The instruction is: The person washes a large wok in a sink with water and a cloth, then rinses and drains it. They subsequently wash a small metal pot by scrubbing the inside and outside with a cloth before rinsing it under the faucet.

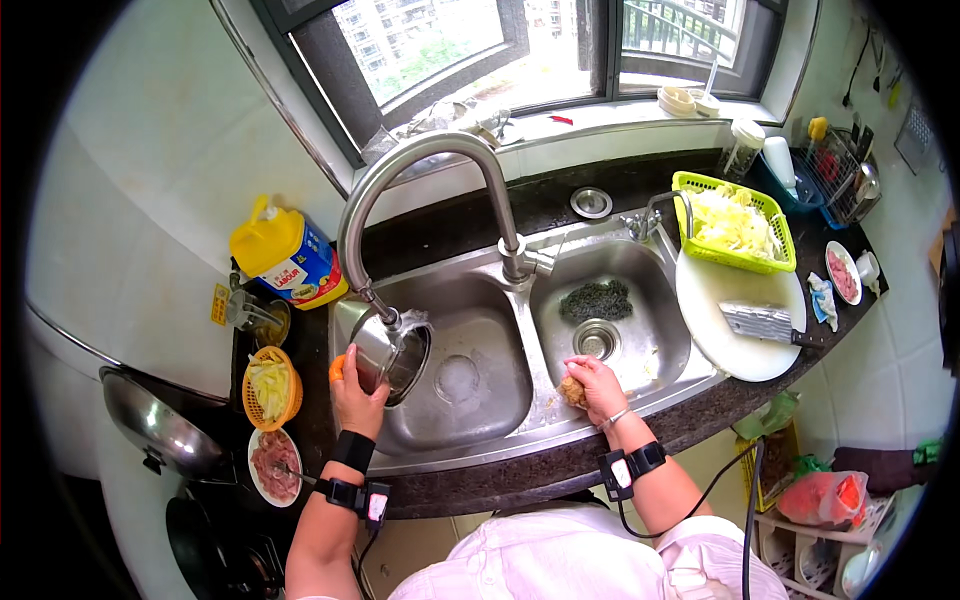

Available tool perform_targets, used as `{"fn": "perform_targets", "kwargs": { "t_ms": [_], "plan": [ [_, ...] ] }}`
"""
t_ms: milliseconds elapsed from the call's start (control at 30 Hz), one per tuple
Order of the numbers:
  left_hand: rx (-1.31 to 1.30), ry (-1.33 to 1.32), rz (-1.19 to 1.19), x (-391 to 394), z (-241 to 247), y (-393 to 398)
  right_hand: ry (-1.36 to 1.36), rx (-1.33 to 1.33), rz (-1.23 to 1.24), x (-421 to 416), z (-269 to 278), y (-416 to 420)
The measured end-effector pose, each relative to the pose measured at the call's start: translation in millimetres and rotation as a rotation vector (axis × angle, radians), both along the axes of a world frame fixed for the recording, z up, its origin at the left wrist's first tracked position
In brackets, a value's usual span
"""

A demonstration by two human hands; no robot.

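Note:
My left hand (358, 394) grips the rim of a stainless steel bowl (375, 351), tilted on its side under the faucet (442, 142) in the left sink basin (480, 390). Water runs from the spout into it. Over the front edge of the right basin (660, 345), my right hand (596, 390) holds a brown, rough-textured clump (573, 391), perhaps a scrubber; its exact kind is unclear. A dark green mesh-like clump (597, 301) lies in that basin, behind the drain strainer (597, 340).
A cleaver (757, 322) lies on a round white cutting board (697, 300), beside a green basket (784, 251) of chopped leaves. At left stand a yellow detergent jug (277, 247), an orange basket (295, 397) of cut vegetables, a plate (256, 480) of raw meat and a wok (161, 424).

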State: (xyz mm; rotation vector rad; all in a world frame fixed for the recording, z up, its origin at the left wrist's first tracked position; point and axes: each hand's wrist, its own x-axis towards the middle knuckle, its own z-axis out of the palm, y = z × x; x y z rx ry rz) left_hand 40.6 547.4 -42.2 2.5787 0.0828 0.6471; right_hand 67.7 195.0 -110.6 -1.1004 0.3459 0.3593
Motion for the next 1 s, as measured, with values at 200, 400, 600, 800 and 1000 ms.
{"fn": "perform_targets", "kwargs": {
  "t_ms": [200, 400, 600, 800, 1000],
  "plan": [
    [-0.36, 0.017, 0.163, 41.1, -48.4, 24.4, 0.05, -0.007, 0.019, -1.8, 0.1, 2.2],
    [-1.286, 0.358, 0.109, 55.0, -46.3, -12.6, 0.002, -0.002, -0.021, -3.6, -4.1, -2.3],
    [-1.446, 0.473, 0.031, 60.8, -58.7, 19.5, 0.004, 0.011, -0.083, -5.0, -1.7, -16.9],
    [-1.516, 0.614, -0.01, 82.3, -95.8, -8.1, 0.028, -0.011, -0.089, -8.7, -1.1, -17.8],
    [-1.519, 0.773, -0.01, 69.0, -91.7, 0.6, 0.005, -0.009, -0.124, -6.9, 9.2, -24.1]
  ]
}}
